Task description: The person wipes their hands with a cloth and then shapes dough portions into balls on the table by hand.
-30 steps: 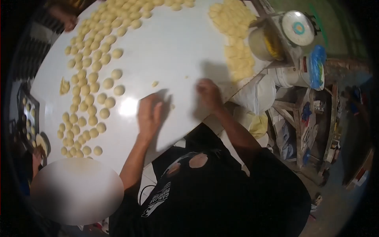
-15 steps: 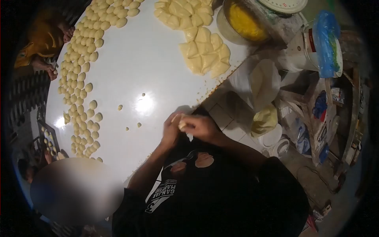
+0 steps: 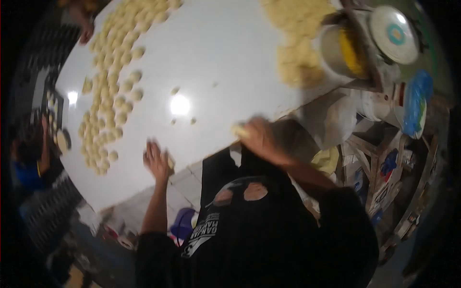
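glare spots the white table (view's edges dark, curved); both hands blur.

1 head-worn camera looks forward and down onto the nearby table

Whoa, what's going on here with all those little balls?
Someone is handling dough with bare hands at a white table. The right hand holds a piece of dough near the table's edge. The left hand is blurred, with a pale bit, probably dough, by its thumb. Lots of dough balls sit along the left, and flatter dough pieces lie beside the pot.
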The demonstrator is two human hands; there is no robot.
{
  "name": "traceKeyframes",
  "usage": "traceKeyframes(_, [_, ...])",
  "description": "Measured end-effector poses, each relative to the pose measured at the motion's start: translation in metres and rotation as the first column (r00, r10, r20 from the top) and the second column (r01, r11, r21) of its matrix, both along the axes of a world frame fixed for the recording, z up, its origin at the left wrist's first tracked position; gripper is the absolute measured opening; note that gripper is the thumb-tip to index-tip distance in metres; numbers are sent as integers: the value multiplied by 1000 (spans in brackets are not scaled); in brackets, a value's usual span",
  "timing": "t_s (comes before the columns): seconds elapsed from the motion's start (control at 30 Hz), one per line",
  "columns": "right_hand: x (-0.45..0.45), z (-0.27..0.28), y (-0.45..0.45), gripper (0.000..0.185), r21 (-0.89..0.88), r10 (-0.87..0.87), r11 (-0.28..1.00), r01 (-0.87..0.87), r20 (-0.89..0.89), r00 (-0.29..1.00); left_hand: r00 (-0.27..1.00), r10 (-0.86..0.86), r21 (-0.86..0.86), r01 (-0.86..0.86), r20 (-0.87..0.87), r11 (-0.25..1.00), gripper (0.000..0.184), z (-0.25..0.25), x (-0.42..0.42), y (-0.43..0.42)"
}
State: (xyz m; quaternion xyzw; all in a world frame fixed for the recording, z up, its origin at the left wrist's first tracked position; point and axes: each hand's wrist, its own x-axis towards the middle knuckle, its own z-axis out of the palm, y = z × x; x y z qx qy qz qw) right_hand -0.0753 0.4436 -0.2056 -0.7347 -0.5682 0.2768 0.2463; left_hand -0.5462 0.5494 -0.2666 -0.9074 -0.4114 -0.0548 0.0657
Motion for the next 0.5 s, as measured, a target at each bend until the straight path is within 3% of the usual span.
traceKeyframes(0.03, [0,-8,29,37,84,299,940,-331,268,916,906,367,-243,-315,210,917,58,9,36,19])
traceKeyframes(0.07, [2,-30,66,39,314,102,936,-157,182,978,791,449,-303,-345,416,888,59,7,66,39])
traceKeyframes(0.1, [1,-38,103,36,308,76,935,-174,307,949,790,464,-285,-373,402,883,57,8,87,53])
traceKeyframes(0.13, [-15,-41,129,34,441,-59,894,-77,285,957,766,457,-210,-406,453,889,51,-11,97,41])
traceKeyframes(0.17, [-45,-56,116,36,363,-55,929,-70,322,945,799,461,-405,-302,387,863,41,8,105,24])
traceKeyframes(0.2, [-67,-71,100,39,302,-65,952,-55,375,925,899,355,-459,-210,256,863,30,16,96,-1])
traceKeyframes(0.27, [-74,-62,45,39,307,192,913,-267,253,948,831,89,-365,142,549,920,27,23,49,-17])
traceKeyframes(0.3, [-52,-60,56,39,310,209,906,-289,266,941,873,66,-343,120,484,932,25,0,14,-3])
traceKeyframes(0.33, [-25,-61,65,41,286,180,905,-314,410,894,912,44,-327,101,408,940,23,-25,-13,12])
traceKeyframes(0.37, [-13,-63,66,42,245,147,915,-321,539,829,959,6,-288,79,282,954,22,6,-11,50])
traceKeyframes(0.4, [-11,-67,93,43,218,61,951,-218,560,826,941,185,-354,-77,282,932,24,10,10,81])
traceKeyframes(0.47, [-40,-63,146,42,345,-288,923,168,335,897,774,490,-501,-262,401,825,24,13,78,89])
traceKeyframes(0.5, [-55,-67,123,42,336,-293,925,175,341,893,831,397,-497,-173,390,851,23,11,88,64])
